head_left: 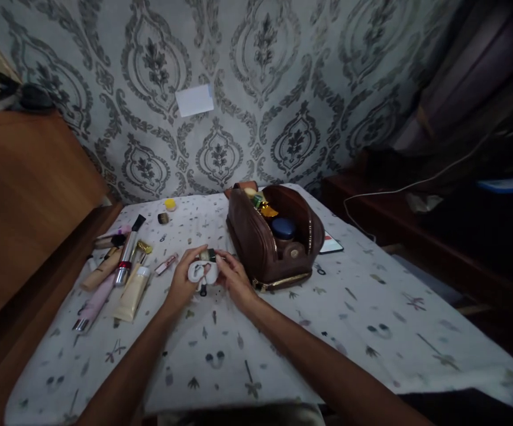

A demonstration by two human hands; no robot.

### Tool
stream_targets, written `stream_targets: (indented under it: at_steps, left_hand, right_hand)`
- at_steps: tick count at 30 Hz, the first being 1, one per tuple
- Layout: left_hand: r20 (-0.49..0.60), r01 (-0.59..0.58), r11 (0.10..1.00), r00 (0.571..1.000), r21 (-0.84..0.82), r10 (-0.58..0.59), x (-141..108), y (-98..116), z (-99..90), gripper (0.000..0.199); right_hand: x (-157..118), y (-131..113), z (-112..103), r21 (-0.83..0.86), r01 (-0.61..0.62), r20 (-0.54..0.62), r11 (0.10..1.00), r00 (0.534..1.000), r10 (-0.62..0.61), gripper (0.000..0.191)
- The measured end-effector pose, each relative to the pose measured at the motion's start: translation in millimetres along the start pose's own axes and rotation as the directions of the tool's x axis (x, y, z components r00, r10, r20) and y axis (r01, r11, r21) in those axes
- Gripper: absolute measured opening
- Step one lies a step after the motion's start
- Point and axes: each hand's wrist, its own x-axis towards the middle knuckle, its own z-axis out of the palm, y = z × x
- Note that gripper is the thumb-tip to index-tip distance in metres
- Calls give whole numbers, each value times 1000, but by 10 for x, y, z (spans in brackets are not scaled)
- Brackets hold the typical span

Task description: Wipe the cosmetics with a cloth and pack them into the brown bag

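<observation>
Over the middle of the patterned cloth, my left hand (184, 276) and my right hand (237, 280) come together around a small dark green-capped item (207, 255). Fingers of both hands touch it from either side. Just below it, a white looped object (203, 273) sits between the hands; whether it is held or attached is unclear. Right beside my right hand stands a brown leather bag (256, 236), unzipped, with a dark blue round-lidded container (283, 228) and gold-wrapped items (267, 210) inside.
Tubes, brushes and bottles lie left, including a cream tube (132, 296) and a pink tube (94, 305). A yellow-lidded pot (170, 205) and small dark jar (163, 218) stand behind. A flat device (331, 244) lies right of the bag. A wooden panel (29, 207) borders the left.
</observation>
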Motion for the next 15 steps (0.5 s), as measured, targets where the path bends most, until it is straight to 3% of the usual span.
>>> stream_targets:
  at_steps: [4,10,15]
  left_hand:
    - [-89,29,997,995,-68,-35,-28,43,-47,27]
    - [-222,274,918,913,-288,-342,-54,40,-54,23]
    - [-156,401,780,837,-480,-525,-69,39,-18,39]
  right_hand:
    - [0,-10,1,-54,7,63,999,998,-3,53]
    - [-50,-17,43,-136,25,181,990,983,0,51]
    - [-145,-58,81,-185,111,293,976,955,-53,54]
